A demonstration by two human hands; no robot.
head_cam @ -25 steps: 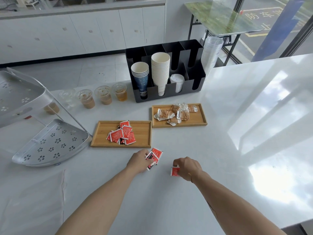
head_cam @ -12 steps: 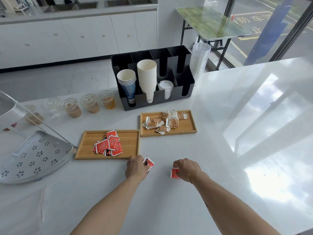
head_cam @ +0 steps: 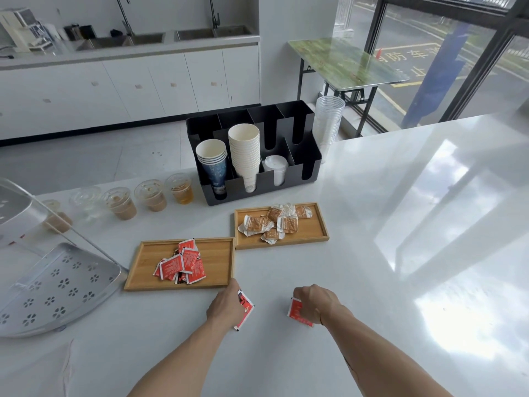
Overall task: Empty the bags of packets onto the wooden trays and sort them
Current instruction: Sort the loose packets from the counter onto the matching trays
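glossy white bench point(head_cam: 400, 224) mirrors bright daylight; white cabinets point(head_cam: 128, 87) line the far wall under a grey counter with two sinks point(head_cam: 171, 37) and taps; pale tiled floor point(head_cam: 86, 156); green folding table point(head_cam: 343, 61) beside dark-framed windows point(head_cam: 429, 38).

Bright daylight floods in from the large windows point(head_cam: 446, 58) at the upper right, leaving the whole scene evenly lit and slightly washed out. The glossy white counter point(head_cam: 400, 224) mirrors the window panes as broad pale patches of glare, strongest near the right edge. Shadows are soft and faint, barely showing beside the black cup organizer point(head_cam: 257, 193). The wide-angle lens bends straight lines toward the edges, and the metal rack point(head_cam: 57, 287) at the left looks stretched. Fine print on small items seems slightly soft, perhaps from compression.
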